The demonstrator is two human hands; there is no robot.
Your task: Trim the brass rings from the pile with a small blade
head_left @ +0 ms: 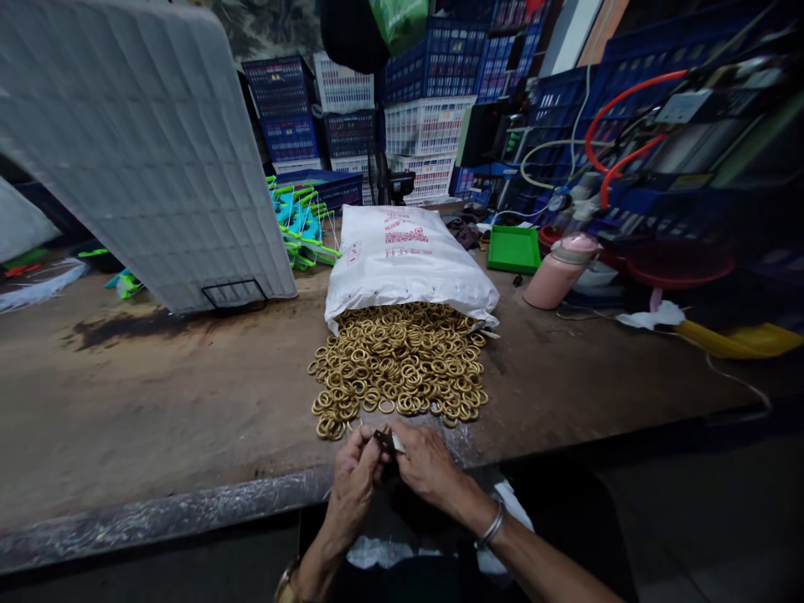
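My left hand (356, 471) and my right hand (428, 462) meet in front of the table's near edge. The right fingers are closed around a small tool (390, 440) with a dark end and a white part; its exact kind is not clear. My left thumb and fingers pinch together at the dark end, and what lies between them is mostly hidden. Just beyond both hands spreads a heap of gold-coloured rings (402, 364). The rings spill from the open mouth of a white sack (411, 260) with red print, lying on the table.
On the wooden table (188, 402), a large pale panel (157, 151) stands tilted at left. Bright green and blue plastic pieces (305, 222) lie behind it. To the right are a green tray (513, 249), a pink bottle (561, 272) and red hoses (596, 126). Stacked crates (427, 126) fill the back.
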